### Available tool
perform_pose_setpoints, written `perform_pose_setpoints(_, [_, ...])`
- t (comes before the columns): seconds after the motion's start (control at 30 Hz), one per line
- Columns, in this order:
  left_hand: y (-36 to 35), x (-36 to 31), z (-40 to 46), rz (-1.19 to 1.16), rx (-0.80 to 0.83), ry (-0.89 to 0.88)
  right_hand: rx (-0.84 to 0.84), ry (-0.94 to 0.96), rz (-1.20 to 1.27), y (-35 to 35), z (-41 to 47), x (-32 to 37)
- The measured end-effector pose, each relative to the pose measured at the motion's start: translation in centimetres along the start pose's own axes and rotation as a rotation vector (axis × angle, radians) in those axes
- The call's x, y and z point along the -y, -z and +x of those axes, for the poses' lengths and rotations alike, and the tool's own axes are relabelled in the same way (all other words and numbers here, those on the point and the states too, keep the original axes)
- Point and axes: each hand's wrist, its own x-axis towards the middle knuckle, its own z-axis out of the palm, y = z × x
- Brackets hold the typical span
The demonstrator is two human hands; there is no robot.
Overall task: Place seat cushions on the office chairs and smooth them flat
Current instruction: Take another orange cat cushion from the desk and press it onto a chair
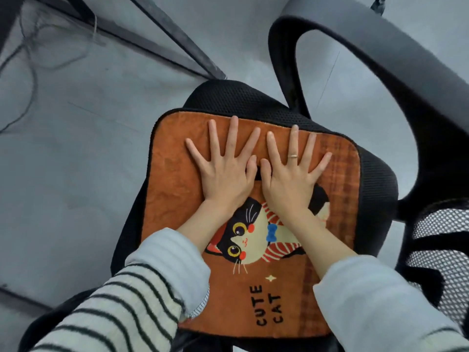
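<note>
Lying beneath spread fingers [234, 134]: cushion [175, 179]

cushion [175, 199] on chair seat [375, 189]; both hands [256, 179] flat on it.

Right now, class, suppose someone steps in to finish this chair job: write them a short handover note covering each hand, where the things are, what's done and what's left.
Left hand: open, fingers spread, pressing flat on the cushion.
Right hand: open, fingers spread, pressing beside the left, thumbs nearly touching; ring on one finger.
Orange cat cushion: lying on the black mesh seat of the office chair, slightly turned against the seat's outline.
Done: cushion placed on this chair.
Left: smooth outward to the edges, perhaps square it up. Other chairs are not visible, so check them.
</note>
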Motion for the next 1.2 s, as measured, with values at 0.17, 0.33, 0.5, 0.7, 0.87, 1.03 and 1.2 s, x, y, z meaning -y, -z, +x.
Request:
perform_pose_setpoints(0.17, [0.6,1.5,-4.4,-0.070,0.059,0.105,0.098,-0.033,0.053,1.3,-4.5,-1.3])
perform_pose_setpoints(0.33, [-0.4,5.0,-8.4,-0.031,0.026,0.220,0.124,-0.247,0.068,0.5,-8.6,-4.6])
perform_pose_setpoints(0.5, [-1.7,4.9,-7.8,-0.015,-0.016,0.223,0.053,-0.253,0.045,-1.1,-8.3,-4.0])
perform_pose_setpoints(0.7, [-0.8,4.7,-7.8,-0.032,0.003,0.201,0.069,-0.324,0.093,-0.2,-8.7,-2.1])
perform_pose_setpoints(0.87, [-1.6,1.4,-12.8,-0.014,0.053,-0.056,0.087,-0.139,0.082,-0.8,-13.3,1.8])
perform_pose_setpoints(1.03, [-3.2,1.3,-12.9,0.028,-0.019,-0.066,-0.031,-0.138,0.070,-2.6,-13.1,2.1])
perform_pose_setpoints(1.2, [-3.1,1.2,-13.1,0.016,0.005,-0.050,0.011,-0.146,0.100,-2.6,-13.0,2.1])
